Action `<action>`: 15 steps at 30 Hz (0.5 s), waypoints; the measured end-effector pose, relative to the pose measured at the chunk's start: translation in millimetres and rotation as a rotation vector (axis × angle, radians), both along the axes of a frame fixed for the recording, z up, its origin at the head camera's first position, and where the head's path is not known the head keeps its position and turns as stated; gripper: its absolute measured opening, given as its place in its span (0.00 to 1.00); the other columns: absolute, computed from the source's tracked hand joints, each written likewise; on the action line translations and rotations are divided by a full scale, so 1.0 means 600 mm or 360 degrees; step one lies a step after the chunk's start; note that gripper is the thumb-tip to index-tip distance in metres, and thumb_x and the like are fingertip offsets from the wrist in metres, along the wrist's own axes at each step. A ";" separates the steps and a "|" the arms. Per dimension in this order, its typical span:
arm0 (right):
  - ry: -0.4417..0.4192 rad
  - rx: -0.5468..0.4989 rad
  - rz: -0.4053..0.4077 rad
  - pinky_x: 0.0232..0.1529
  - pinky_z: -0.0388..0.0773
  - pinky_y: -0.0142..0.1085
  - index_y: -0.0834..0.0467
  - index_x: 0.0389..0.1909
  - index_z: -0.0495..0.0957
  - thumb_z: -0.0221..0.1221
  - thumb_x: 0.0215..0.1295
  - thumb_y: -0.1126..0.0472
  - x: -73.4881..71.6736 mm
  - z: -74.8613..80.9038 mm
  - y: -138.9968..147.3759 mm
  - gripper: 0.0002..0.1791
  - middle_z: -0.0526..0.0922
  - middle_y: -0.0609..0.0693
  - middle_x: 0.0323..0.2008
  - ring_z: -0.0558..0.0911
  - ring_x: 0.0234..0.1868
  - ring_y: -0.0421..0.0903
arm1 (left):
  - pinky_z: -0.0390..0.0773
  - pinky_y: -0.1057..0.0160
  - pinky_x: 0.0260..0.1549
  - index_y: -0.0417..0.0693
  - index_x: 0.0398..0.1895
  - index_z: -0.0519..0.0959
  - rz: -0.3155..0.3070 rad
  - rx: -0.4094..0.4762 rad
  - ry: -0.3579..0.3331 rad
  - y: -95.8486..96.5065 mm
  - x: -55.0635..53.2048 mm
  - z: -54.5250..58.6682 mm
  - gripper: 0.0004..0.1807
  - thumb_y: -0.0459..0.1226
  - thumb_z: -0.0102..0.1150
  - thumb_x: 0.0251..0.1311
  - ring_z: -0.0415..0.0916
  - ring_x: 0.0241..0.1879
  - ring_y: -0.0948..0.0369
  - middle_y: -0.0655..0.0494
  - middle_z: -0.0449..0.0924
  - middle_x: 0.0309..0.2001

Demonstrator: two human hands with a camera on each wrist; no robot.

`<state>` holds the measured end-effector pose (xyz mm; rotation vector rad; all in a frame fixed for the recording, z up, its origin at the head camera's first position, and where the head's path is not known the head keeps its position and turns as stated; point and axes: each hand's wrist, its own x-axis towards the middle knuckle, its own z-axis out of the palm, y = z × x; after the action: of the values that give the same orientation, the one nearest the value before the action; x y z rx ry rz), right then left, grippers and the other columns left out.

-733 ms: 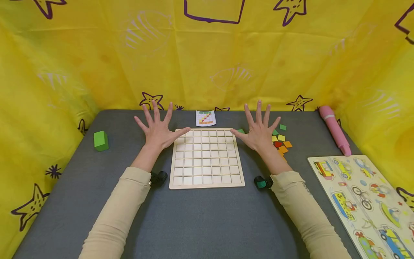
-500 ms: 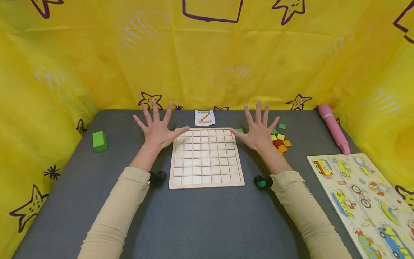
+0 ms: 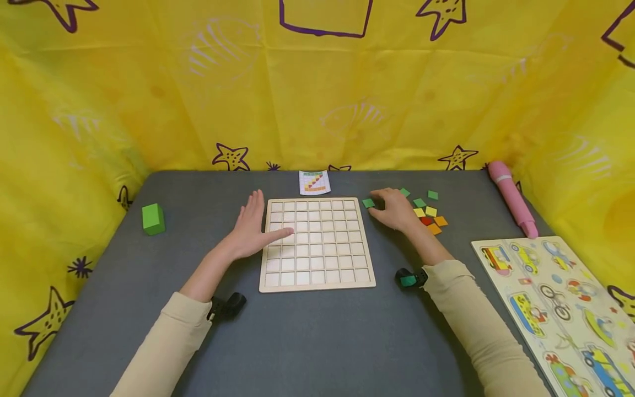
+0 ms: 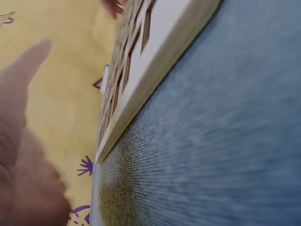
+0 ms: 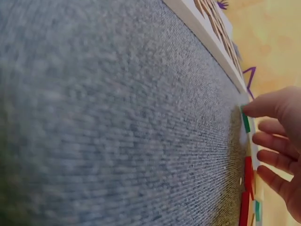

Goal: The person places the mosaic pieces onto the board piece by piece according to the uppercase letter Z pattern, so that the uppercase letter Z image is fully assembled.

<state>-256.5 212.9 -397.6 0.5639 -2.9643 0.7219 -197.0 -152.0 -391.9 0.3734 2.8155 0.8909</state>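
Observation:
A light wooden grid board (image 3: 317,289) lies on the grey table. My left hand (image 3: 248,231) is over its left edge, fingers straight and thumb spread across the cells, holding nothing. Just beyond the board's upper right corner lies a green square tile (image 3: 368,203). My right hand (image 3: 394,210) is right beside that tile, with thumb and fingers bent and parted around its near side. In the right wrist view the thumb is close to a green tile (image 5: 246,121); whether it touches cannot be seen. Behind the right hand are loose tiles, among them a yellow tile (image 3: 431,212) and an orange tile (image 3: 434,229).
A small pattern card (image 3: 315,183) lies behind the board. To the left stands a green block (image 3: 153,219). A vehicle picture puzzle (image 3: 550,298) and a pink microphone-like object (image 3: 513,198) lie at the right. Yellow curtain (image 3: 317,82) surrounds the table.
Both hands were spread wide above the board's far corners. The left has come nearer and turned sideways; the right has lowered and bent its fingers by the green tile.

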 end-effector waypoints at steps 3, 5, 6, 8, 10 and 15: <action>0.0006 -0.0022 0.0039 0.56 0.69 0.55 0.70 0.57 0.76 0.61 0.64 0.64 0.000 -0.003 0.001 0.22 0.77 0.68 0.54 0.74 0.55 0.64 | 0.33 0.44 0.70 0.38 0.75 0.24 -0.0106 0.0037 -0.0200 -0.002 0.020 -0.006 0.71 0.70 0.57 0.51 0.21 0.75 0.49 0.40 0.20 0.76; -0.0004 -0.0040 0.0036 0.53 0.71 0.54 0.70 0.56 0.77 0.61 0.65 0.65 -0.001 -0.003 0.001 0.20 0.77 0.68 0.52 0.76 0.52 0.63 | 0.33 0.44 0.70 0.37 0.75 0.25 -0.0172 0.0040 -0.0270 -0.005 0.030 -0.011 0.71 0.69 0.59 0.50 0.22 0.75 0.49 0.40 0.20 0.76; -0.0012 -0.0047 0.0031 0.52 0.72 0.53 0.69 0.55 0.77 0.61 0.65 0.65 -0.001 -0.003 0.001 0.20 0.77 0.68 0.52 0.77 0.51 0.62 | 0.33 0.44 0.70 0.37 0.75 0.26 -0.0205 0.0027 -0.0279 -0.007 0.033 -0.015 0.71 0.69 0.60 0.50 0.22 0.75 0.49 0.40 0.20 0.76; -0.0033 -0.0058 0.0014 0.50 0.74 0.52 0.69 0.54 0.78 0.61 0.65 0.64 -0.002 -0.003 0.000 0.18 0.77 0.67 0.50 0.78 0.49 0.61 | 0.32 0.45 0.70 0.36 0.75 0.28 -0.0268 0.0003 -0.0260 -0.013 0.037 -0.020 0.72 0.68 0.62 0.49 0.22 0.75 0.50 0.39 0.22 0.76; -0.0058 -0.0054 -0.0012 0.49 0.74 0.51 0.68 0.53 0.79 0.62 0.66 0.62 -0.004 -0.002 0.001 0.18 0.78 0.66 0.49 0.78 0.48 0.60 | 0.31 0.46 0.70 0.35 0.75 0.29 -0.0331 -0.0026 -0.0216 -0.017 0.039 -0.023 0.73 0.67 0.65 0.46 0.22 0.75 0.50 0.39 0.23 0.76; -0.0091 -0.0093 -0.0109 0.49 0.74 0.50 0.65 0.50 0.81 0.64 0.65 0.57 -0.009 0.001 -0.002 0.18 0.82 0.62 0.46 0.79 0.46 0.57 | 0.31 0.44 0.69 0.32 0.75 0.32 -0.0494 -0.0048 -0.0133 -0.025 0.043 -0.024 0.78 0.66 0.72 0.38 0.21 0.75 0.47 0.37 0.22 0.76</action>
<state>-261.8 211.6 -396.7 0.4434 -2.9867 0.8286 -170.9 -167.0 -406.6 0.7266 2.5939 0.7757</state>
